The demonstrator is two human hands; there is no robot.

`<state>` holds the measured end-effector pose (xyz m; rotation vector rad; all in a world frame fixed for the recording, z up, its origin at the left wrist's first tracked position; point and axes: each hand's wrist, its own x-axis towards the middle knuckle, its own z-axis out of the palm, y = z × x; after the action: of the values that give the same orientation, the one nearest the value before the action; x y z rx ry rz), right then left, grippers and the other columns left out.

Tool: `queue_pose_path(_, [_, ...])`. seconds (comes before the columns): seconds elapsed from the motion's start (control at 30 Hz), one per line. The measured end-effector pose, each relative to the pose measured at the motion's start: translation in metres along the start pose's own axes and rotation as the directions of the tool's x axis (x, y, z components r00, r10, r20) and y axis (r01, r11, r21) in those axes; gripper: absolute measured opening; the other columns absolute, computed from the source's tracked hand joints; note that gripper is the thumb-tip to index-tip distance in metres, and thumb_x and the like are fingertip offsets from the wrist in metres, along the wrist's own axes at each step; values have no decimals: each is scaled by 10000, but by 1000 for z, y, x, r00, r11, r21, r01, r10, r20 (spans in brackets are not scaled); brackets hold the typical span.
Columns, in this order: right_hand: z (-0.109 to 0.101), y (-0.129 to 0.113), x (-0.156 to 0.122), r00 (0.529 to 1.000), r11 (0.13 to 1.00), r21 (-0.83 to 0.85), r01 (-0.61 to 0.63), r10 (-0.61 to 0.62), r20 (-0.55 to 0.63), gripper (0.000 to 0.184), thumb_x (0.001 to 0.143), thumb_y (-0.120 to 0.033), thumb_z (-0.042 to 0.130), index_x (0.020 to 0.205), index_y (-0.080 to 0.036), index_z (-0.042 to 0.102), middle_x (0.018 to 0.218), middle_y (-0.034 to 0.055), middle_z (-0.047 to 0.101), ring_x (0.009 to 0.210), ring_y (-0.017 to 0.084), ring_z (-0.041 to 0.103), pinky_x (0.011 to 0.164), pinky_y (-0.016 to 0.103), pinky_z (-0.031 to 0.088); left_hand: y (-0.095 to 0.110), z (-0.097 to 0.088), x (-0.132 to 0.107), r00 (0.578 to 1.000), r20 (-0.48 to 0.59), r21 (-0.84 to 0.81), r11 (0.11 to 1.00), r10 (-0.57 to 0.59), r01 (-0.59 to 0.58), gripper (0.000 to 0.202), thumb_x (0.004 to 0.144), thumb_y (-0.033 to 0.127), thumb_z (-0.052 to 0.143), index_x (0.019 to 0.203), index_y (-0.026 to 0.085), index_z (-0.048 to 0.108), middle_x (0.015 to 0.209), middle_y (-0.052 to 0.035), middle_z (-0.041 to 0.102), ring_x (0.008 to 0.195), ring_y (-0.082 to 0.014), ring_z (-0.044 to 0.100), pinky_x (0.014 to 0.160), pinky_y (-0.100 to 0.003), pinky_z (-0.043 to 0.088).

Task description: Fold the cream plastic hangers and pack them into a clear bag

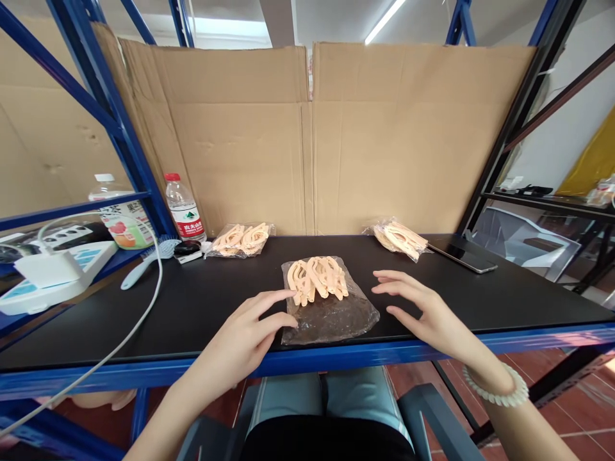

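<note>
A clear plastic bag (331,314) lies near the front of the black shelf top (504,294), with several peach plastic clips (318,277) in its far end. My left hand (245,336) rests at the bag's left edge, fingers stretched out and touching the plastic. Just right of the bag hovers my right hand (423,310), fingers apart and empty, a bead bracelet on its wrist. Two more bags of peach clips lie further back, one at the back left (241,239) and one at the back right (400,238).
A water bottle (184,208), a carton (125,224), a pale brush (144,264) and a small dark device (188,251) sit at the left. A white cable (139,320) crosses the left side. A tablet (462,254) lies at the back right. Cardboard sheets (307,141) wall the back.
</note>
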<state>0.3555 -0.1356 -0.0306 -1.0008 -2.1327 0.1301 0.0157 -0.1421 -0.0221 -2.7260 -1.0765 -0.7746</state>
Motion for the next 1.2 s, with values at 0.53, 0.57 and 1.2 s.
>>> queue_pose_path(0.53, [27, 0, 15, 985, 930, 326, -171, 163, 53, 160, 849, -305, 633, 785, -188, 722, 1075, 96, 668, 918, 198, 654, 773, 311, 536, 3, 8, 3, 994, -110, -111, 994, -26, 13, 152, 900, 184, 538, 783, 204, 633, 1101, -53, 657, 941, -178, 623, 820, -304, 485])
queue_pose_path(0.57, [26, 0, 15, 981, 901, 389, -194, 186, 58, 174, 835, -331, 649, 779, -184, 723, 1055, 100, 676, 911, 200, 655, 784, 319, 534, 4, 7, 3, 994, -95, -184, 982, -56, 38, 152, 898, 184, 534, 772, 199, 617, 1057, -51, 666, 923, -169, 630, 804, -285, 489])
queue_pose_path(1.2, [45, -15, 19, 909, 685, 650, -330, 417, 23, 302, 815, -461, 641, 808, -196, 495, 596, -11, 598, 586, 134, 570, 602, 260, 481, 11, 13, 9, 841, -17, -661, 637, -541, 396, 141, 907, 309, 472, 905, 238, 351, 653, 64, 576, 608, -127, 611, 567, -230, 515])
